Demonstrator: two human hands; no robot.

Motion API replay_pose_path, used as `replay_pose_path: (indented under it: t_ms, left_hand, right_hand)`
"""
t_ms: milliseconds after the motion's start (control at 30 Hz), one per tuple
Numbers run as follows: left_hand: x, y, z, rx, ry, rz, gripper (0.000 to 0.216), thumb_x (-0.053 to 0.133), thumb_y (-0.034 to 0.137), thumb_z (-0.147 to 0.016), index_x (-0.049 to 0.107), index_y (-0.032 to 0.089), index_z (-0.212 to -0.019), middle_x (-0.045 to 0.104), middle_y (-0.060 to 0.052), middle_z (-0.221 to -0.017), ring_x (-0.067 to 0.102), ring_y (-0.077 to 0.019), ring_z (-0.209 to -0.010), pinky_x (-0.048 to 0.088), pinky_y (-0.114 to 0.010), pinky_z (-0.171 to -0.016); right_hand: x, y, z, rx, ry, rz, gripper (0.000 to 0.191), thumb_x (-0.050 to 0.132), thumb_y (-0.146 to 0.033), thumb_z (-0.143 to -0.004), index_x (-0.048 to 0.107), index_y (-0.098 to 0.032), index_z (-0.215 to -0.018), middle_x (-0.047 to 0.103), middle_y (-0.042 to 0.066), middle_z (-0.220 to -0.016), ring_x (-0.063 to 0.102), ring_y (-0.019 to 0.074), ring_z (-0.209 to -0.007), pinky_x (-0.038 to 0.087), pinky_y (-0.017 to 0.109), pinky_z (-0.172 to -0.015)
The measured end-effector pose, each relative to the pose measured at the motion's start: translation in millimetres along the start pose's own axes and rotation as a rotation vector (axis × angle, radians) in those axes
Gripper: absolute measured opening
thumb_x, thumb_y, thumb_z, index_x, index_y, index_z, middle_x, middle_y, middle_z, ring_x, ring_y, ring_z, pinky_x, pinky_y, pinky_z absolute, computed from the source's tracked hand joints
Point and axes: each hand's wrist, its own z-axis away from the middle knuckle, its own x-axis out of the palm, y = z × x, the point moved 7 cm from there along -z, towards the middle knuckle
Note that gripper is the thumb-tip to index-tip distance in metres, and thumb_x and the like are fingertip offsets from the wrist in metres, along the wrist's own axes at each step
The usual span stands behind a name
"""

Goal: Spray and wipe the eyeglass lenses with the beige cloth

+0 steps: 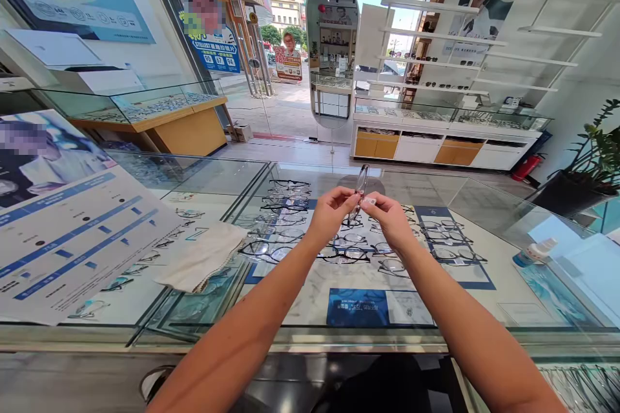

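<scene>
Above the glass counter, a pair of eyeglasses (362, 182) is held up between both hands, turned edge-on. My left hand (335, 208) pinches it from the left with thumb and fingers. From the right, my right hand (385, 214) is closed with its fingertips at the small white tag (371, 201) by the frame. Below them several eyeglasses lie in rows, among them a dark-rimmed pair (345, 254) under the hands. More eyeglasses (445, 232) sit to the right, and a black-framed pair (271, 250) rests left of my left forearm.
A cream cloth (203, 257) lies left on the glass counter (300, 334), near a large printed sheet (72, 219). A blue card (358, 308) is at the front. A spray bottle (535, 251) stands right. Beyond are a tall mirror (332, 51) and a potted plant (571, 174).
</scene>
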Motion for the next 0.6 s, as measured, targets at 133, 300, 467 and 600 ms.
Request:
replay_pose_path:
  t_ms: [133, 300, 467, 600]
  left_hand:
    - [2.6, -4.1, -0.1, -0.028, -0.067, 0.045, 0.045, 0.096, 0.053, -0.075, 0.078, 0.019, -0.097, 0.082, -0.009, -0.109, 0.074, -0.0231, -0.101, 0.062, -0.036, -0.086]
    - [4.9, -4.7, -0.2, -0.034, -0.146, 0.076, 0.044, 0.1, 0.044, -0.071, 0.078, 0.02, -0.101, 0.081, -0.008, -0.112, 0.074, -0.0224, -0.1, 0.063, -0.034, -0.083]
    - [2.6, -3.2, -2.4, -0.01, -0.123, 0.028, 0.045, 0.097, 0.047, -0.074, 0.078, 0.02, -0.103, 0.08, -0.008, -0.113, 0.074, -0.0229, -0.102, 0.065, -0.037, -0.085]
    - [0.6, 0.0, -3.5, 0.054, -0.062, -0.062, 0.045, 0.092, 0.05, -0.079, 0.077, 0.02, -0.108, 0.079, -0.011, -0.119, 0.072, -0.0269, -0.111, 0.067, -0.039, -0.083]
  right_hand:
    - [-2.9, 3.5, -2.8, -0.004, -0.015, -0.071, 0.027, 0.087, -0.046, -0.08, 0.074, -0.024, -0.077, 0.067, -0.001, -0.083, 0.056, 0.0184, -0.086, 0.043, 0.032, -0.085]
    - [-8.2, 6.6, -7.5, 0.0, -0.048, -0.076, 0.029, 0.088, -0.047, -0.078, 0.072, -0.023, -0.077, 0.066, -0.002, -0.083, 0.056, 0.0179, -0.086, 0.044, 0.031, -0.086]
    - [-16.6, 0.1, -10.1, -0.014, 0.011, -0.005, 0.033, 0.089, -0.05, -0.074, 0.072, -0.022, -0.079, 0.067, -0.002, -0.079, 0.055, 0.0164, -0.079, 0.045, 0.03, -0.078]
    - [-28.6, -9.9, -9.5, -0.028, 0.109, 0.045, 0.034, 0.086, -0.051, -0.076, 0.069, -0.022, -0.082, 0.056, -0.007, -0.062, 0.042, 0.0115, -0.057, 0.035, 0.027, -0.059]
